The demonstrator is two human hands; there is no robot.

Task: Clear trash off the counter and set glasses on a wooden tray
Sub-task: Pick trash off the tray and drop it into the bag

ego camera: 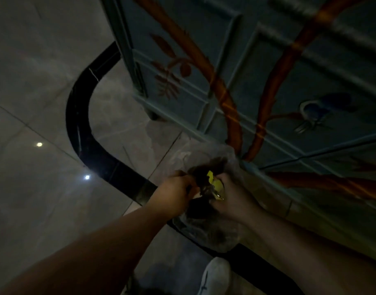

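Note:
A clear plastic bag [206,231] sits on the floor beside a painted cabinet, its mouth held wide. My left hand [174,193] grips the bag's left rim. My right hand [229,199] is closed around a yellow wrapper [215,183] and some dark trash at the bag's mouth. The dim light hides what lies deeper in the bag. No glasses or wooden tray are in view.
A blue cabinet [267,71] painted with orange branches and a blue bird fills the right side. A black curved band [80,116] runs across the grey floor tiles [34,199]. A white shoe [214,275] stands just below the bag.

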